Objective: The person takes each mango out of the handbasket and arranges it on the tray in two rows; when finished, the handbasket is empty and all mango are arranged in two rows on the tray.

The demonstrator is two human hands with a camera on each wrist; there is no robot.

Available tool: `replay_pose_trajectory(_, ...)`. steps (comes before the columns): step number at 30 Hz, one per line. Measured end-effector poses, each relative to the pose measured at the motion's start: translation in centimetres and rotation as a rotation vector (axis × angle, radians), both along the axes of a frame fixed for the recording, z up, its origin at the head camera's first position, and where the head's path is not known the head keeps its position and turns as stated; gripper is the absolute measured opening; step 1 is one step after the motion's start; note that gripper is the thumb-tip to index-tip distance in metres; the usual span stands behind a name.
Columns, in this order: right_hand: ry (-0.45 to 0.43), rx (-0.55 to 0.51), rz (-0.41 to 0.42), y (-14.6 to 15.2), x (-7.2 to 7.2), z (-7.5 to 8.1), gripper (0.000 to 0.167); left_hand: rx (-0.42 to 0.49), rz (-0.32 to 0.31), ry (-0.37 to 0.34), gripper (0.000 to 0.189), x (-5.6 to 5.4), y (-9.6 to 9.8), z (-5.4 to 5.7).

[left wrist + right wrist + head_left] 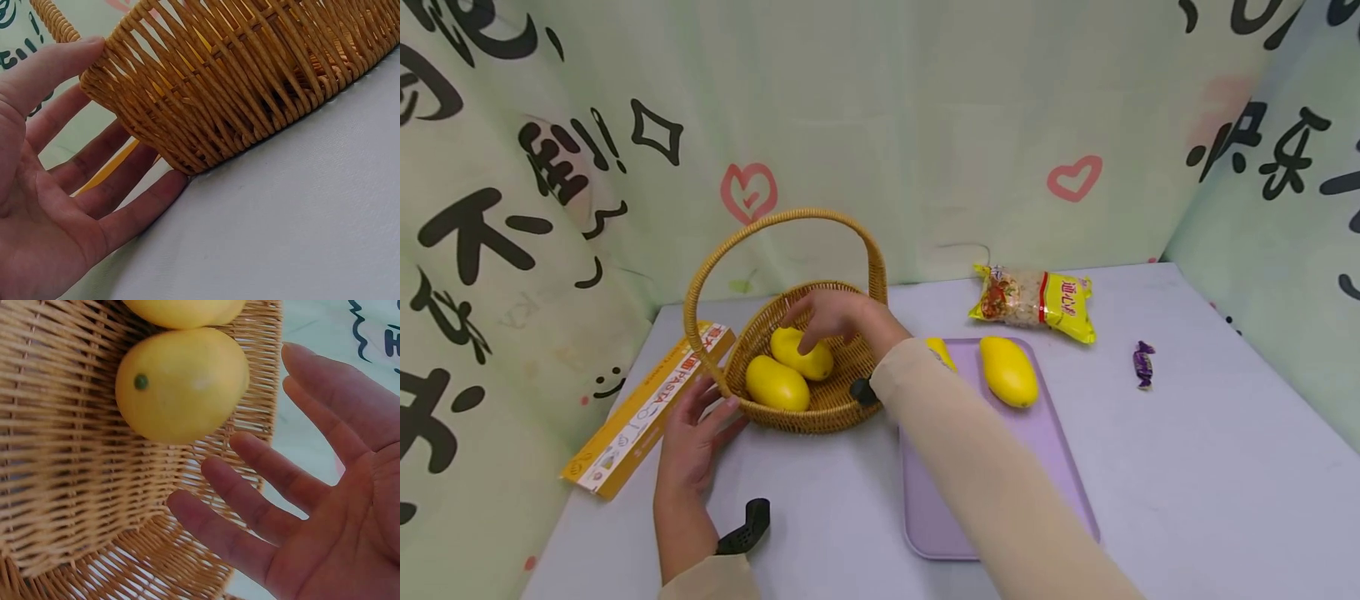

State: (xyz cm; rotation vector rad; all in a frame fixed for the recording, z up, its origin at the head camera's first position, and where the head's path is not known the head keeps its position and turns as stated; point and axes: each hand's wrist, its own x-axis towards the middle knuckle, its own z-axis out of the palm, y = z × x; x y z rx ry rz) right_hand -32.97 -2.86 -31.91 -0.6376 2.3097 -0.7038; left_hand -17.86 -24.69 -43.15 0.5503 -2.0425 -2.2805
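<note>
Pasta box: we log a long orange pasta box point(647, 417) at far left, lying aslant; its upper end runs behind the basket handle.
Left hand: the left hand point(695, 437) sits at the basket's left end, thumb on the rim, fingers loosely spread along the outside — touching, not clenched.
Basket: the wicker basket point(820, 422) stands upright on the white table point(827, 517), handle arched overhead.
Near fruit: in the basket's left part lies the near yellow fruit point(777, 384), touching its neighbour.
Far fruit: just behind it lies the far yellow fruit point(805, 357), long axis slanting from back left to front right.
Right hand: the right hand point(842, 315) reaches over the basket, fingers spread wide, holding nothing. The far fruit lies below and just beside those fingertips — this hand is the nearer one.
Tray: right of the basket, a lilac tray point(936, 508) bears two more yellow fruits point(1009, 372), one mostly behind the right sleeve point(992, 467).
Far right: we note a snack bag point(1033, 304), then a purple candy point(1143, 365).
</note>
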Motion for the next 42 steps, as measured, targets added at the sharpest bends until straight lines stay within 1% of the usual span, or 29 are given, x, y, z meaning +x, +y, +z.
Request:
replay_pose_trajectory(4,-0.023,0.002,0.009,-0.5,-0.1,-0.7,0.057,0.004,0.0,-0.007,0.066,0.0,-0.1,0.1)
replay_pose_trajectory(10,0.016,0.05,0.033,-1.1,0.0,-1.0,0.061,0.002,0.0,0.002,0.068,-0.1,-0.1,0.0)
replay_pose_trajectory(14,0.031,0.055,0.014,-1.5,0.2,-1.3,0.063,0.004,0.006,-0.002,0.068,0.0,-0.1,-0.1)
replay_pose_trajectory(20,0.049,0.081,-0.019,-1.5,-0.1,-2.0,0.063,0.005,0.009,-0.001,0.067,-0.1,0.0,-0.1)
replay_pose_trajectory(24,0.023,0.047,-0.031,-1.1,-0.3,-2.4,0.064,-0.004,0.007,0.003,0.065,-0.2,0.0,-0.1)
replay_pose_trajectory(27,0.012,0.019,-0.017,-0.9,-0.4,-2.6,0.065,-0.005,0.006,-0.001,0.065,-0.2,-0.1,-0.1)
replay_pose_trajectory(34,0.034,-0.006,-0.002,-0.5,-0.6,-2.2,0.065,-0.001,0.003,0.0,0.065,-0.3,-0.1,-0.2)
replay_pose_trajectory(42,0.059,-0.032,-0.022,0.3,-0.3,-0.9,0.065,0.006,0.003,-0.002,0.065,-0.2,-0.1,0.0)
